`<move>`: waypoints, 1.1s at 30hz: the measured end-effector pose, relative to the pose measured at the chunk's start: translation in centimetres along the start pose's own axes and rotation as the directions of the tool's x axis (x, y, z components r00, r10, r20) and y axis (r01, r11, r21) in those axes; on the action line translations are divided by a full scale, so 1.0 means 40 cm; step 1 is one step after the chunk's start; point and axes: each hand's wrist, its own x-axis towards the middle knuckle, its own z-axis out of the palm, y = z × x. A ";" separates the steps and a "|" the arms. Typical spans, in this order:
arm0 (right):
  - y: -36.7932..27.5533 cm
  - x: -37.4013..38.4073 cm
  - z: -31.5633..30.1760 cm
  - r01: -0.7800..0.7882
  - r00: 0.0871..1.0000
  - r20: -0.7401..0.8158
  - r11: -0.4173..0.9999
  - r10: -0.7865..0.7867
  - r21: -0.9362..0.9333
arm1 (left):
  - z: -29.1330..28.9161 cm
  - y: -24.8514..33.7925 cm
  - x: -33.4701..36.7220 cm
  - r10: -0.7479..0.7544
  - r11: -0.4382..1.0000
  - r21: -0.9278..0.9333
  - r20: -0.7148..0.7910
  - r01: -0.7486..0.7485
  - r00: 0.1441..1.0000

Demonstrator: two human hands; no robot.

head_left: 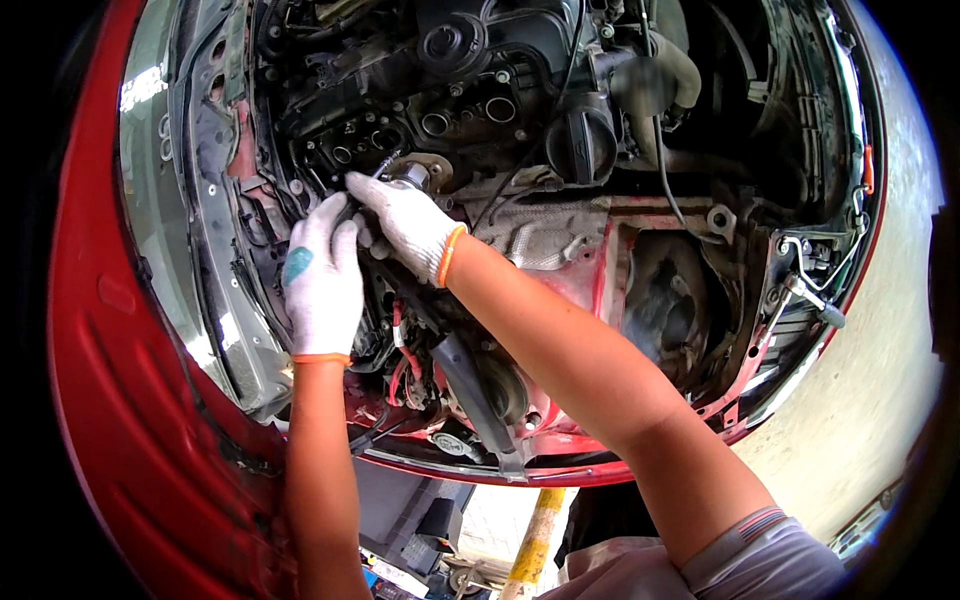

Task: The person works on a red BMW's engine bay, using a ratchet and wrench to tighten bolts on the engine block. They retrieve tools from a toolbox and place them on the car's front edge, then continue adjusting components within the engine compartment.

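Note:
Both my hands wear white knit gloves with orange cuffs and reach into a car's engine bay. My left hand (325, 275), with a teal patch on its back, has its fingers bent around a spot at the engine's left end. Close beside it, my right hand (408, 222) has its fingers curled toward the same spot, their tips near the left fingertips. Whatever they grip there is dark and mostly hidden. Just beyond the right hand sits a metal fitting on a round flange (432, 165). The black engine (450, 90) with several round openings lies behind.
A red body panel (130, 400) and the windscreen (155, 230) border the left. A black round-ended part (583, 145) and a hanging cable (668, 180) stand right of the engine. A dark bar (470, 390) crosses below my hands. A metal tool with a dark grip (815, 303) rests at the right rim.

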 end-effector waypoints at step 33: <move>-0.015 0.000 0.008 0.072 0.973 -0.209 0.987 -0.101 -0.146 | -0.015 0.037 0.034 -0.471 0.631 -0.412 0.470 0.658 0.746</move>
